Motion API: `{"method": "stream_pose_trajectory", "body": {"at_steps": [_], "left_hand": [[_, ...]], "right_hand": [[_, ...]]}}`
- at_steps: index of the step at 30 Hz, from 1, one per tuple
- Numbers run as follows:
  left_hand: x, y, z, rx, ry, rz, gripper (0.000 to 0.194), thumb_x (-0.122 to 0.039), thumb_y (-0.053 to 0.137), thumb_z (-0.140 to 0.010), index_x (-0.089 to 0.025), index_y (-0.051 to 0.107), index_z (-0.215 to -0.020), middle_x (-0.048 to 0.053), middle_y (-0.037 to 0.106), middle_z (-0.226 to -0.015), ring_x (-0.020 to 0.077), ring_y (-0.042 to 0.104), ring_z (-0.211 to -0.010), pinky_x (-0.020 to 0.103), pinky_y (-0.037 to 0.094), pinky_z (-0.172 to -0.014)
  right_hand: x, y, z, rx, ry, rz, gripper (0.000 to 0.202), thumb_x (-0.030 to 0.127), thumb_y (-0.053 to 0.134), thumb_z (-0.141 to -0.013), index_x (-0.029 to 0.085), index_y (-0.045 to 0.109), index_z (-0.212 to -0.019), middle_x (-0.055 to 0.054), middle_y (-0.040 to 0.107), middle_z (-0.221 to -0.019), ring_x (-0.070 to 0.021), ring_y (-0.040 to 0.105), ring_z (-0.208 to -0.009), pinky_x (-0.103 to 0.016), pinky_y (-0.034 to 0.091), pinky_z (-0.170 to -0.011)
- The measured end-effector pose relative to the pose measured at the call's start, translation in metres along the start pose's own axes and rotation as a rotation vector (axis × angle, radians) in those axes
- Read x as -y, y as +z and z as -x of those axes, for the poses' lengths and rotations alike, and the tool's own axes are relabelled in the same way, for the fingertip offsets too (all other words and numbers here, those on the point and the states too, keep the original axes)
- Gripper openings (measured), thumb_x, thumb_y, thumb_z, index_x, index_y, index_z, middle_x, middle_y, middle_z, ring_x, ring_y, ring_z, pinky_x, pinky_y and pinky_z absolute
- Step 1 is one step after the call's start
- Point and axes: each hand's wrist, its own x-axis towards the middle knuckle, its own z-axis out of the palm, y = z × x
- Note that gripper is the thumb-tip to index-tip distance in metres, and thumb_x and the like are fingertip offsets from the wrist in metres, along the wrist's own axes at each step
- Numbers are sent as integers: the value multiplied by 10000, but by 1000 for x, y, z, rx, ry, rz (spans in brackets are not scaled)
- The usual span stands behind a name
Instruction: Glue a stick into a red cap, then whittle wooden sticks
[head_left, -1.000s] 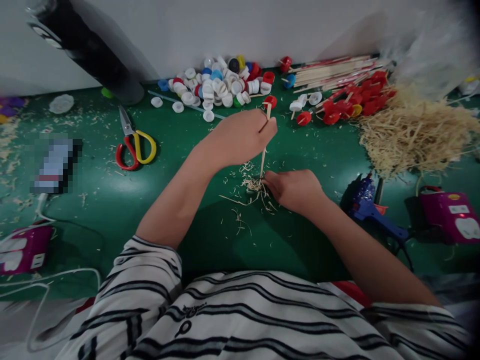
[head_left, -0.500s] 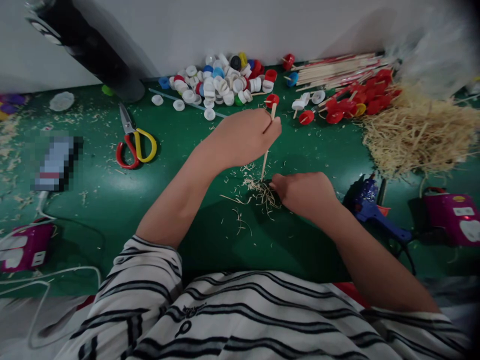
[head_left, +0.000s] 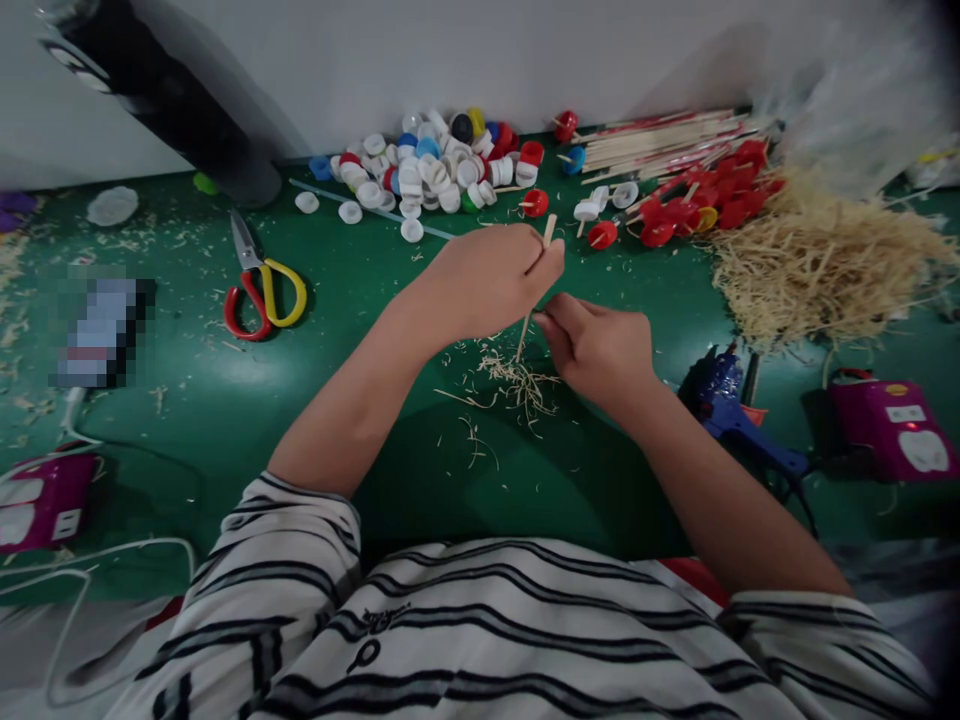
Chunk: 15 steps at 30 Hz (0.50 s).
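The thin pale wooden stick [head_left: 550, 230] is slanted above the green worktop [head_left: 450, 480], its lower end at the curly pale wood shavings [head_left: 531, 388]. The left hand [head_left: 495, 280] is closed around this stick. The right hand [head_left: 606, 352] has bent fingers near it; whether they grip something, I cannot tell. Farther left lie the scissors with red and yellow handles [head_left: 259, 272].

The single view comes from the person's head, looking forward and steeply down over the black-and-white striped shirt [head_left: 465, 640]. It takes in the left hand [head_left: 491, 280] and right hand [head_left: 604, 350] at arm's reach, the green worktop [head_left: 390, 460] and the pale grey wall [head_left: 360, 60] beyond.
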Motion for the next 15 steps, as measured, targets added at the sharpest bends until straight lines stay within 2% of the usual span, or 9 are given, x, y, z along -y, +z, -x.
{"method": "stream_pose_trajectory", "body": {"at_steps": [5,8,11,15], "left_hand": [[2,0,-1,0,2,33,452,-394,362,-1104,-241,382,-679,20,356,-597,197,389,-591,401,237,-655],[6,1,-2,-5,21,55,466,-382,364,-1105,-239,342,-662,13,351,-596,178,330,-562,398,218,-652],[10,2,-4,-14,14,62,472,-381,374,-1107,-240,342,-658,11,340,-592,179,346,-568,396,234,-658],[12,2,-4,-12,15,73,484,-396,368,-1109,-244,333,-651,14,331,-592,190,396,-587,398,275,-671]], "right_hand": [[-3,1,-4,71,-20,-29,550,484,213,-1127,197,677,-1064,-80,697,-808,-187,536,-663,-339,190,-606],[-7,7,-4,65,-48,-52,564,510,198,-1122,204,665,-1038,-63,655,-738,-185,494,-621,-335,177,-604],[-10,15,0,94,-58,-46,556,512,207,-1119,209,660,-1006,-61,660,-732,-180,482,-612,-332,170,-602],[-7,21,7,256,-77,18,524,489,244,-1112,214,674,-993,-65,724,-788,-178,505,-631,-342,144,-599]]}}
